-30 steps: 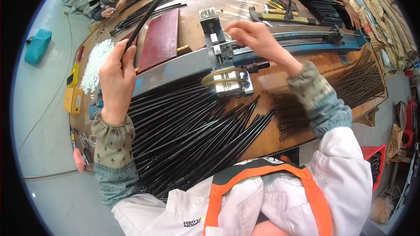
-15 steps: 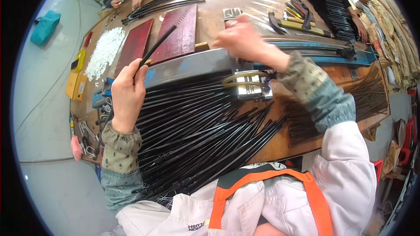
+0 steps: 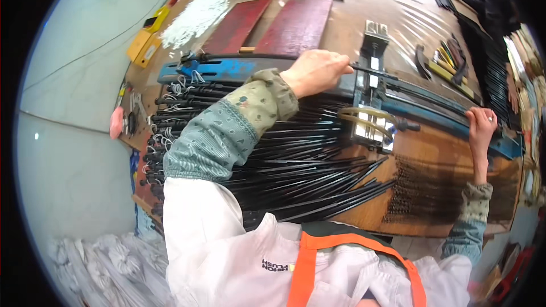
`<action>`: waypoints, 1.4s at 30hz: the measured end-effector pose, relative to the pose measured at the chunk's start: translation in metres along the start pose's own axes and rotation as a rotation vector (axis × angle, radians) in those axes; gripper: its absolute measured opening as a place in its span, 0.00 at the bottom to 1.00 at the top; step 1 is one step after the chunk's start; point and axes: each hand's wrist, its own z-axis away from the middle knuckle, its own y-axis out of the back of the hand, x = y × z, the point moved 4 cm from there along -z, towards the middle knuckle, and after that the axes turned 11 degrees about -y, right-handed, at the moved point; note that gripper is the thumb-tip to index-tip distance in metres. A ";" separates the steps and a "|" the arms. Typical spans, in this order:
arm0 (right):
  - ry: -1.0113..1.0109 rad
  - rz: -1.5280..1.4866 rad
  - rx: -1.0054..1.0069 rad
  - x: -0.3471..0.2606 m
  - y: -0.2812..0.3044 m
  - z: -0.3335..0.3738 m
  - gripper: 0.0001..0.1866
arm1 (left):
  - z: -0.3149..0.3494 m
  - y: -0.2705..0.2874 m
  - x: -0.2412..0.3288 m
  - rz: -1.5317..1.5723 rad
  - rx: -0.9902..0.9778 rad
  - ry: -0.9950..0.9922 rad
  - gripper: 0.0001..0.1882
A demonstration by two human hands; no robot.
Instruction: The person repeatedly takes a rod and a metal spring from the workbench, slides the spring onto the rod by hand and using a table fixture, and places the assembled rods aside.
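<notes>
My left hand (image 3: 318, 73) is closed around a thin black rod (image 3: 375, 71), whose length reaches right across the metal fixture (image 3: 372, 88). The rod lies along or just above the blue rail (image 3: 409, 102); I cannot tell whether it touches. At the rail's right end my right hand (image 3: 482, 122) has its fingers pinched together, and what lies between them is too small to make out. Curved yellowish hoses (image 3: 369, 115) loop over the fixture's near part. Below my left forearm lies a thick spread of black rods (image 3: 307, 159), with white cords at their left ends.
Thin brown coiled springs (image 3: 449, 193) cover the table's right part. Farther back are two dark red boards (image 3: 236, 25), a pile of small white pieces (image 3: 193, 20), a hammer (image 3: 422, 62) and other hand tools. Another person's hand (image 3: 512, 94) rests by black rods at far right.
My left hand has carried the black rod rightward to the fixture. My right hand has gone from above the fixture to the rail's right end. The view has shifted too.
</notes>
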 end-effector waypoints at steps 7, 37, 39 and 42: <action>-0.042 -0.182 0.016 0.002 -0.013 0.004 0.07 | 0.002 -0.010 -0.003 0.050 -0.034 -0.003 0.12; -0.080 -0.966 -0.383 -0.156 -0.040 0.034 0.23 | -0.005 -0.030 0.002 -0.249 0.146 -0.026 0.10; -0.147 -0.800 -0.728 -0.143 -0.027 0.054 0.41 | -0.019 -0.035 0.008 -0.229 0.179 -0.144 0.10; 0.107 -0.309 -0.931 -0.158 0.012 0.124 0.56 | 0.001 -0.019 -0.035 -0.379 0.287 -0.278 0.07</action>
